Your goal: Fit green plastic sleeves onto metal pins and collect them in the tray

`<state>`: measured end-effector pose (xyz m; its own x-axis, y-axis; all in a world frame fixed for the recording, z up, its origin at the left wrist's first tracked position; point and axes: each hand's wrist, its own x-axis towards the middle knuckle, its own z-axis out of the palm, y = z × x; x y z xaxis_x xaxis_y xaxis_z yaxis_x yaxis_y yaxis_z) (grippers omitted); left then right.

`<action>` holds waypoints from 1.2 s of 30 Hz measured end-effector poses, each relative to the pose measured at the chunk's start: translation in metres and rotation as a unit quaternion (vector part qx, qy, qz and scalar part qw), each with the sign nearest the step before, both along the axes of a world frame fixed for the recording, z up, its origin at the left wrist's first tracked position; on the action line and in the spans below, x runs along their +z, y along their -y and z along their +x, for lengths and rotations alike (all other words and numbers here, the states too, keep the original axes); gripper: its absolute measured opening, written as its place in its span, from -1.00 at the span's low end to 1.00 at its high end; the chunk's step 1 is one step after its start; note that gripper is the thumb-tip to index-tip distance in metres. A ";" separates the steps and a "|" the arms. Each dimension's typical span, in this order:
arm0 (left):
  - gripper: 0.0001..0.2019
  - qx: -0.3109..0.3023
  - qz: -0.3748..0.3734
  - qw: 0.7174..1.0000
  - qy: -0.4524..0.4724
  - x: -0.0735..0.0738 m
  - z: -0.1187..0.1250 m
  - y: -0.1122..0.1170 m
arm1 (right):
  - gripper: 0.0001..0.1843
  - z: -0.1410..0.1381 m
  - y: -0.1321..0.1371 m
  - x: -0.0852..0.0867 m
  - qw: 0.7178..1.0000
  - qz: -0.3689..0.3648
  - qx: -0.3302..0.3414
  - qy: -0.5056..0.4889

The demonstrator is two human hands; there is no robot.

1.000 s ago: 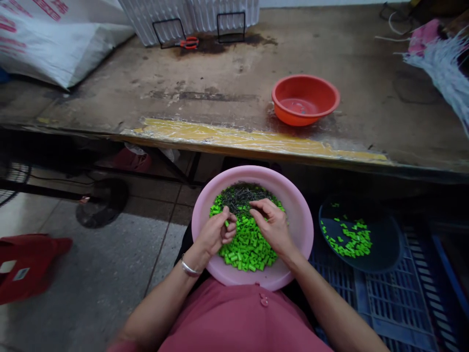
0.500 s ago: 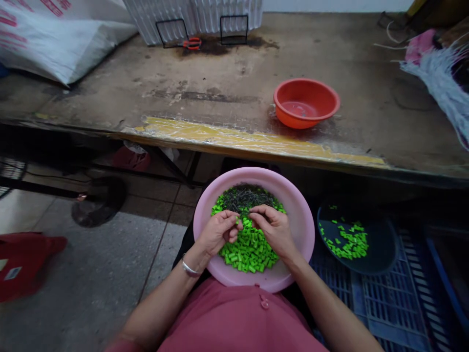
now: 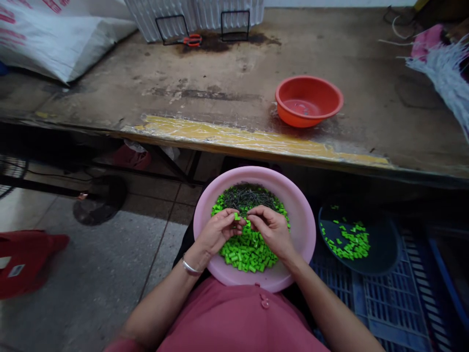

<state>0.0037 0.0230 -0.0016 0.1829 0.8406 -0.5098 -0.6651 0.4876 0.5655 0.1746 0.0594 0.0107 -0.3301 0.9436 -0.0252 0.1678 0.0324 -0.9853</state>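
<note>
While the left hand [image 3: 217, 231] pinches a green piece [image 3: 236, 216], the right's [image 3: 274, 231] grip is unclear.

Nothing legible: red print [image 3: 11, 35] on white sack [image 3: 84, 44], labels [image 3: 16, 271] on red object [image 3: 38, 247].

The left hand [image 3: 220, 230] has come nearer the right hand [image 3: 273, 231] — its green piece [image 3: 237, 216] now shows more fully.

A worn workbench [image 3: 234, 68] and heaped green parts [image 3: 249, 252] suggest a workshop.
</note>
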 end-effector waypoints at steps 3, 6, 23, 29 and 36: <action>-0.76 -0.001 -0.007 1.000 0.012 0.000 0.000 -0.001 | -0.91 0.000 0.001 0.001 0.998 0.051 0.011 0.025; -0.75 0.010 -0.013 1.000 0.013 -0.001 0.000 -0.001 | -0.91 -0.001 0.002 0.005 0.994 0.103 0.025 0.026; -0.71 0.036 -0.021 0.999 0.015 -0.012 0.000 0.000 | -0.85 -0.006 0.006 0.001 0.967 0.232 0.076 0.074; -0.68 0.035 -0.031 0.998 0.035 -0.013 0.001 0.000 | -0.87 -0.007 0.007 -0.002 0.958 0.260 0.079 0.092; -0.69 0.031 -0.053 0.996 0.057 -0.015 0.001 -0.001 | -0.85 -0.007 0.008 -0.005 0.952 0.275 0.088 0.104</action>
<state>0.0048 0.0238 -0.0170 0.1943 0.7949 -0.5748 -0.7534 0.4962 0.4316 0.1680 0.0518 0.0056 -0.5263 0.7637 0.3739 0.3013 0.5787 -0.7578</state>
